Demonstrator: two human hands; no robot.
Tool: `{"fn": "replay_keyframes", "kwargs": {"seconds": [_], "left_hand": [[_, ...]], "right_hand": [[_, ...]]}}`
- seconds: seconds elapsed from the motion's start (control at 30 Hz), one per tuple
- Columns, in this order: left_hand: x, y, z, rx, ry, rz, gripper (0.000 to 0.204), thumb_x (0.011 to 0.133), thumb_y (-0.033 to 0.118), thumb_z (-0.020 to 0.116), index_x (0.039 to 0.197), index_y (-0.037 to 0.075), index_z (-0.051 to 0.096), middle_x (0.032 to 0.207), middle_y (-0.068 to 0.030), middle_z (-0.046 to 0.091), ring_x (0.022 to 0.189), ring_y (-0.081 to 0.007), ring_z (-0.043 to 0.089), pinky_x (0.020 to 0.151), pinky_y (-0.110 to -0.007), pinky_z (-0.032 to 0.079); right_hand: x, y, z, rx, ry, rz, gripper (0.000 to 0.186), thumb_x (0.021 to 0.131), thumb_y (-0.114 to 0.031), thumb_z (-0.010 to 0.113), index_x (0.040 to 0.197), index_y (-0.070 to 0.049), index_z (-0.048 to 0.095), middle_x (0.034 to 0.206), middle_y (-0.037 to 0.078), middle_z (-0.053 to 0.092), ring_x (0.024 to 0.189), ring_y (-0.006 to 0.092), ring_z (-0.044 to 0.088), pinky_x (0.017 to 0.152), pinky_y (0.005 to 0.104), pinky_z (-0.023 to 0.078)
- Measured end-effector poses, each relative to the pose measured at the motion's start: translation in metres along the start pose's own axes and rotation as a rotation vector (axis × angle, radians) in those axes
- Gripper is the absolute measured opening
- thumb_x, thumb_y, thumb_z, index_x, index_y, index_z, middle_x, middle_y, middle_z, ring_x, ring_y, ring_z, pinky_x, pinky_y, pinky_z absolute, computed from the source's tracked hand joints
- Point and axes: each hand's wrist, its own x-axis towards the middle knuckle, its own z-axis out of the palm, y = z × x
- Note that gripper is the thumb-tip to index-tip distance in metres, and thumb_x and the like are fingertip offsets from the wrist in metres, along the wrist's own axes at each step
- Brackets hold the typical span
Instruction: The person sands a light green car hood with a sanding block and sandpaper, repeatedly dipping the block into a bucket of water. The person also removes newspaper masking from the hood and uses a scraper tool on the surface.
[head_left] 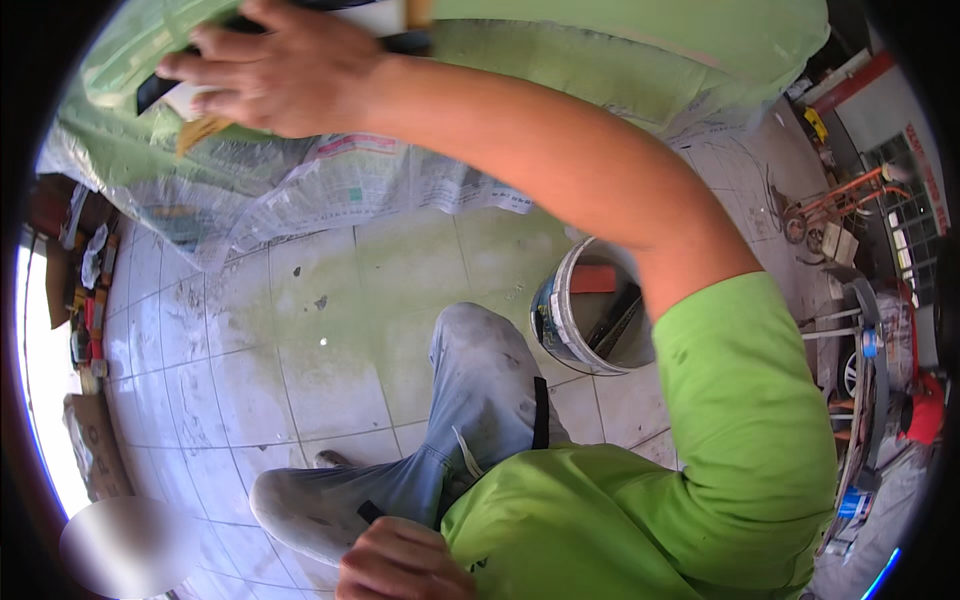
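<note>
Black-edged block (153, 92) under right fingers (203, 71); plastic sheeting (400, 182) shows printed lettering (358, 147)

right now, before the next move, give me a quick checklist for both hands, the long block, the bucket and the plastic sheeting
1. Right hand on the long block: ok, fingers spread over it.
2. Block flat against the green surface: cannot tell, blur and the hand hide the contact.
3. Left hand free: cannot tell, curled, its palm hidden.
4. Bucket upright: ok, standing on the tiled floor.
5. Red block in the bucket: ok, inside.
6. Plastic sheeting smooth: not ok, wrinkled.
</note>
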Motion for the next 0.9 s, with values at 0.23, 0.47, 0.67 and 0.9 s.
{"fn": "replay_keyframes", "kwargs": {"seconds": [0.23,0.47,0.67,0.9], "left_hand": [[-0.102,0.081,-0.118,0.799,0.501,-0.610,0.037,0.095,0.034,0.077,0.089,0.002,0.059,0.066,-0.0052,0.060,0.058,-0.0107,0.052,0.056,-0.024,0.040],[0.069,0.025,-0.085,0.642,-0.402,-0.298,0.017,0.084,0.019,0.084,0.088,0.005,0.075,0.073,-0.0049,0.074,0.055,-0.0178,0.068,0.049,-0.028,0.049],[0.122,-0.111,-0.038,0.534,-0.872,-0.695,0.032,0.084,0.012,0.082,0.113,0.002,0.074,0.093,-0.0136,0.078,0.081,-0.0273,0.077,0.075,-0.035,0.059],[0.110,-0.062,-0.096,0.842,-0.929,-0.937,0.052,0.083,0.015,0.084,0.131,0.005,0.069,0.110,-0.0127,0.078,0.101,-0.0287,0.076,0.089,-0.037,0.058]], "right_hand": [[-0.284,0.195,-0.168,-0.241,-0.077,-0.012,0.040,0.087,-0.040,0.074,0.125,-0.050,0.071,0.153,-0.007,0.056,0.136,0.0166,0.049,0.109,0.0386,0.033],[0.009,0.001,-0.009,-0.419,0.004,-0.031,0.036,0.097,-0.031,0.056,0.131,-0.021,0.066,0.160,0.003,0.045,0.141,0.0191,0.041,0.106,0.0393,0.039],[0.076,-0.026,0.029,-0.282,-0.085,-0.008,0.030,0.096,-0.036,0.055,0.099,-0.019,0.079,0.153,0.002,0.050,0.134,0.0251,0.045,0.109,0.0449,0.037],[-0.282,0.195,-0.164,-0.274,-0.169,-0.035,0.056,0.087,-0.038,0.067,0.140,-0.053,0.058,0.161,-0.012,0.045,0.143,0.0151,0.041,0.110,0.0372,0.034]]}}
